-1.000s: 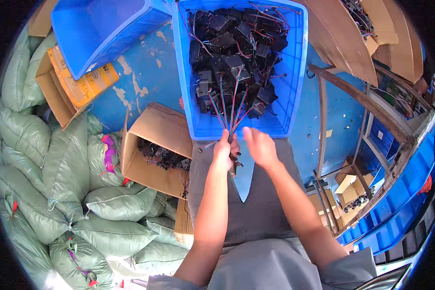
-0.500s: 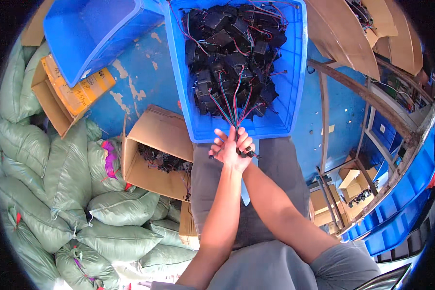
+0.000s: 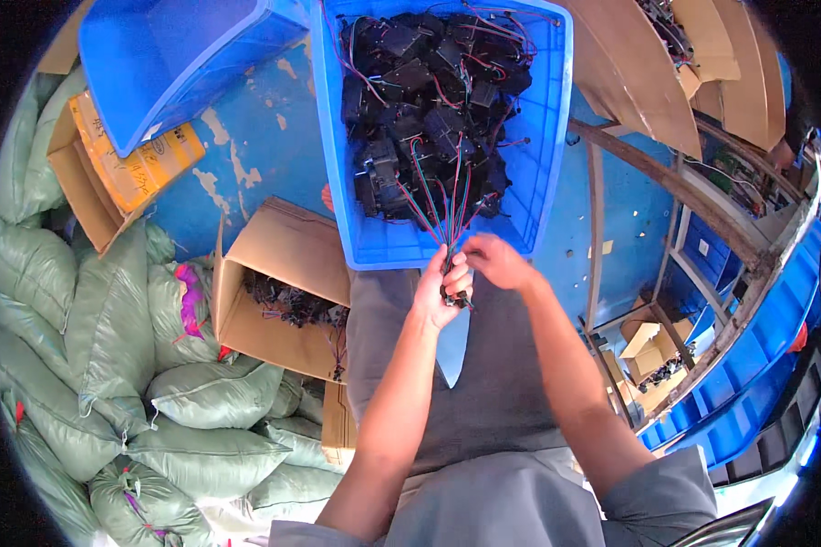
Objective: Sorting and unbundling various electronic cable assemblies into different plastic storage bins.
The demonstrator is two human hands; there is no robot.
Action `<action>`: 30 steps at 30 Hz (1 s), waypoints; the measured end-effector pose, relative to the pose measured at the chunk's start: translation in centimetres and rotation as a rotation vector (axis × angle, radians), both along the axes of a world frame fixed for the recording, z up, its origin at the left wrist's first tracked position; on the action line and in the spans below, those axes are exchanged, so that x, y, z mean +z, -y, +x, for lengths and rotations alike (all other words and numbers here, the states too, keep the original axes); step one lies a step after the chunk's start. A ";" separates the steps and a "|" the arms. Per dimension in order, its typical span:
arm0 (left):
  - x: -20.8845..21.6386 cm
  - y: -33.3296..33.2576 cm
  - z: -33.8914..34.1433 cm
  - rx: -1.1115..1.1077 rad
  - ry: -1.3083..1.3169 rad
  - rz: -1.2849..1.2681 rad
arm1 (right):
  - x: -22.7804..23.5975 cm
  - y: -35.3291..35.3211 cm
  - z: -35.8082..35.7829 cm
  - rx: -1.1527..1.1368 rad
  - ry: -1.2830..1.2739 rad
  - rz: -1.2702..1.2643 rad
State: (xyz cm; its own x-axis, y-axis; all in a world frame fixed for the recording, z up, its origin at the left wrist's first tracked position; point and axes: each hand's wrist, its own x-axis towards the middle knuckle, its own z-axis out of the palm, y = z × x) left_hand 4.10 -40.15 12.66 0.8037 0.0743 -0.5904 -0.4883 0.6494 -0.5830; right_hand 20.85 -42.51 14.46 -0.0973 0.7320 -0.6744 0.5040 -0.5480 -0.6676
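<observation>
My left hand [image 3: 442, 290] is closed round a bundle of thin coloured wires [image 3: 451, 214], and dark ends stick out below its fingers. From this grip the wires fan out to several black box-shaped parts [image 3: 397, 105] heaped in a blue plastic bin [image 3: 531, 239]. My right hand [image 3: 502, 263] is just right of the bundle, over the bin's near edge. Its fingers are bent in toward the wires; the fingertips are partly hidden, so what they pinch, if anything, does not show.
Left of the bin, an open cardboard box [image 3: 287, 232] holds dark wired parts. Stuffed green sacks [image 3: 201, 460] fill the left side. Another blue bin [image 3: 182, 55] and a yellow-taped carton [image 3: 137, 159] stand far left. A metal frame [image 3: 670, 173] and cardboard boxes [image 3: 643, 346] are on the right.
My right hand has come away from under my left hand and now sits right of the wires. My left hand still grips the bundle. The view has shifted slightly.
</observation>
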 end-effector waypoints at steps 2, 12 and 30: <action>0.0 0.3 -0.2 -0.044 -0.014 0.002 | 0.6 -0.5 0.2 0.018 -0.005 0.011; -0.4 -0.3 0.2 -0.677 -0.467 0.569 | 1.2 -3.1 0.5 0.193 0.240 0.434; -0.3 0.3 1.5 -1.404 -1.104 1.273 | -2.4 -1.1 -1.5 -0.524 0.029 -0.058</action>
State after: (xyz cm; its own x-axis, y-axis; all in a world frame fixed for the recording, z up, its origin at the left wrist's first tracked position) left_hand 5.58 -40.49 12.33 0.1388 0.5200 -0.8428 0.7668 0.4821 0.4237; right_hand 19.33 -41.40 12.02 0.2911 0.6390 -0.7120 0.1710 -0.7670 -0.6185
